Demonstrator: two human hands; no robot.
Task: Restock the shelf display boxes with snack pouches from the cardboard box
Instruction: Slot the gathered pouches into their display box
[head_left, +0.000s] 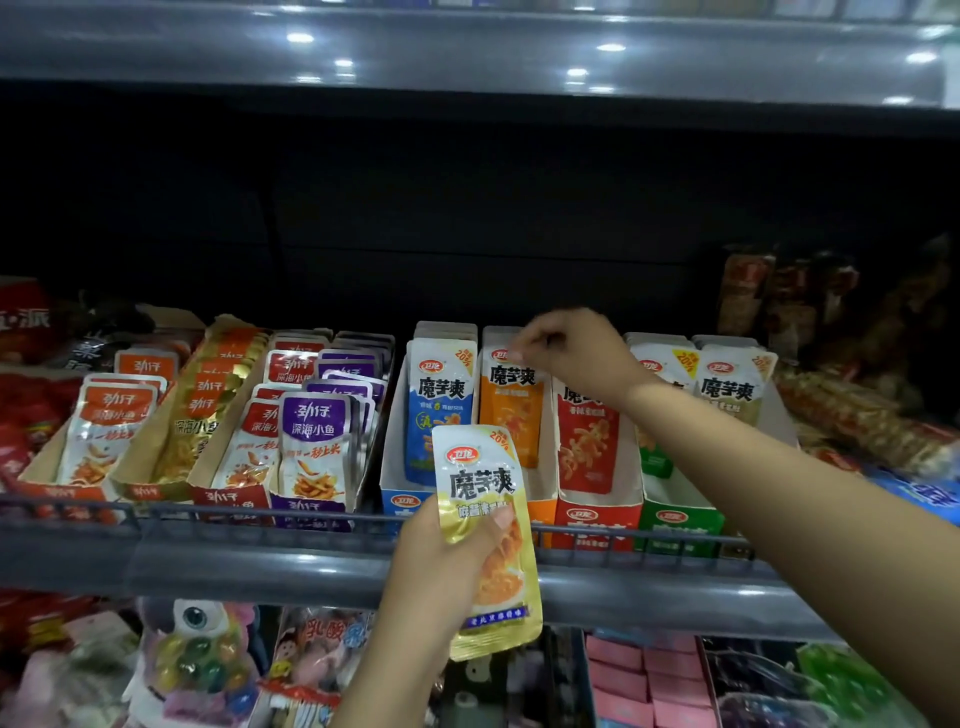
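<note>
My left hand (441, 566) grips a yellow snack pouch (483, 530) upright in front of the shelf rail, thumb across its face. My right hand (571, 353) reaches over the display boxes, its fingers pinching the top edge of the orange pouch (511, 410) in the orange display box (543, 512). Beside it stand a blue pouch (439, 400) in the blue display box (397, 499), a red pouch (587, 441) in the red display box (595, 522), and a green display box (680, 519). The cardboard box is out of view.
To the left, trays hold orange, gold and purple fish-snack pouches (311, 441). A grey shelf rail (260, 571) runs along the front. Sausage packs (857, 410) lie at the right. Toys and pink packets (644, 675) fill the shelf below. A grey upper shelf (467, 47) hangs overhead.
</note>
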